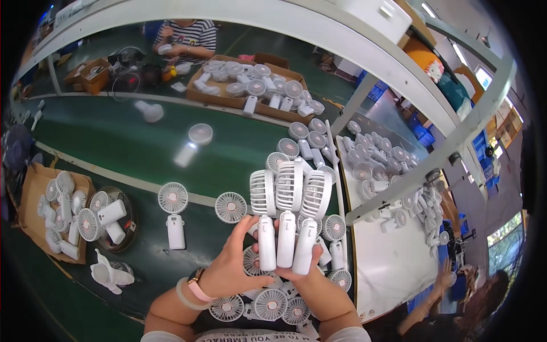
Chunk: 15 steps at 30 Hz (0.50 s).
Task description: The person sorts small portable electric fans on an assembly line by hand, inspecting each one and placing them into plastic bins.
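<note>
Three white handheld fans (286,242) stand side by side between my hands, their round caged heads up and handles down. My right hand (310,277) is closed round the handles from below and behind; most of its fingers are hidden. At the left handle, my left hand (231,268) curves in, thumb below and index finger above, with other fingertips reaching behind the fans. More white fans (270,304) lie under and around my hands. Left of them, one fan (173,198) lies on the dark green table (145,239) with its handle toward me.
A cardboard tray of fans (34,222) and a round container (130,228) stand at the left. Beyond the green conveyor belt (114,142), a large carton (194,97) holds fans near another person (191,43). A white side table (376,273) with piled fans and a metal post (421,171) are right.
</note>
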### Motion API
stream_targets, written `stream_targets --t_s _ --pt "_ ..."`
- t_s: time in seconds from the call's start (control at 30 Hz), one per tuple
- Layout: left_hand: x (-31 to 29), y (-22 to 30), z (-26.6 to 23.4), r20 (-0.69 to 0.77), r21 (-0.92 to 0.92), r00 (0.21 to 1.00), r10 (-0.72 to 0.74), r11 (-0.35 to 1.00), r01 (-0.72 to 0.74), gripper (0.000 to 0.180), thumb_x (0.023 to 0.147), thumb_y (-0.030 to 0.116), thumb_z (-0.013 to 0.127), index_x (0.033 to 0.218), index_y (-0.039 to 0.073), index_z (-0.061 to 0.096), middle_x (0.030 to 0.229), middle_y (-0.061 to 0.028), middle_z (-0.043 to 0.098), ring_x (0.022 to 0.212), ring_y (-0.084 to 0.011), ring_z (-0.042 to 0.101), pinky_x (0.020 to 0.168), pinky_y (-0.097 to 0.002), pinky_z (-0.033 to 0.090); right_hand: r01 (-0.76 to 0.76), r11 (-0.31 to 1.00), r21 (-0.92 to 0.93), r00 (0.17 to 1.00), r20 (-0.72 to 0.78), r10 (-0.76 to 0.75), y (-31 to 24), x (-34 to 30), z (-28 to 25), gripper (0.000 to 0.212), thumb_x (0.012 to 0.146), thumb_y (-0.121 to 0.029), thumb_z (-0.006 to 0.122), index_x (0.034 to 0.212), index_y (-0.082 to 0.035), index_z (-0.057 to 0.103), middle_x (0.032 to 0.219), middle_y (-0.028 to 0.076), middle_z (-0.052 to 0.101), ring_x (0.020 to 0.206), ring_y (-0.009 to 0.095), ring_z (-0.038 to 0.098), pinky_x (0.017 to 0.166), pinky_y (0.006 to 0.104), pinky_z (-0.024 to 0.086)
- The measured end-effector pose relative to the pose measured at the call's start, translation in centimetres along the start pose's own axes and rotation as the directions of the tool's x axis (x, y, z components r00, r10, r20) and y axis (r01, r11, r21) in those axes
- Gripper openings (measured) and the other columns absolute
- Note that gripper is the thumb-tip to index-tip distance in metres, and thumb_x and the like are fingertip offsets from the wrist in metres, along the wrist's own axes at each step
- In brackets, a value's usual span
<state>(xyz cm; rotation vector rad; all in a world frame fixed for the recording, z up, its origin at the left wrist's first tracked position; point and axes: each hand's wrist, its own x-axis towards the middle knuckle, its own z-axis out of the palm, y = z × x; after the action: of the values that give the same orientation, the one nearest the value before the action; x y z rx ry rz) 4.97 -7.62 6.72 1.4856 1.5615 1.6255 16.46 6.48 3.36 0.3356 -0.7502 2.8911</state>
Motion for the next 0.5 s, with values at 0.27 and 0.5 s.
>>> stream_targets --t_s 0.27,0.5 --pt "-1.4 1.5 2.5 -0.116 0.119 0.993 -0.01 0.993 0.024 0.098 0.057 0.02 0.08 0.131 -0.004 0.02 0.128 -0.0234 0.032 0.12 -0.0344 0.036 0.1 -0.0391 0.03 0.002 0.973 0.233 0.999 -0.036 0.006 0.4 -1.5 1.8 0.081 0.067 -0.057 0.061 0.13 -0.012 0.036 0.125 0.02 0.04 0.113 0.035 0.045 0.088 0.0516 0.041" --pt "-0.6 1.1 5.1 0.094 0.207 0.995 0.014 0.978 -0.033 0.05 0.068 0.015 0.074 0.114 0.014 0.057 0.132 -0.0234 0.022 0.118 -0.0345 0.039 0.095 -0.0375 0.036 0.105 0.97 0.22 0.991 -0.104 -0.083 -0.4 -4.2 0.3 0.086 0.068 -0.062 0.059 0.13 -0.008 0.036 0.128 0.022 0.038 0.118 0.036 0.039 0.093 0.0521 0.037"
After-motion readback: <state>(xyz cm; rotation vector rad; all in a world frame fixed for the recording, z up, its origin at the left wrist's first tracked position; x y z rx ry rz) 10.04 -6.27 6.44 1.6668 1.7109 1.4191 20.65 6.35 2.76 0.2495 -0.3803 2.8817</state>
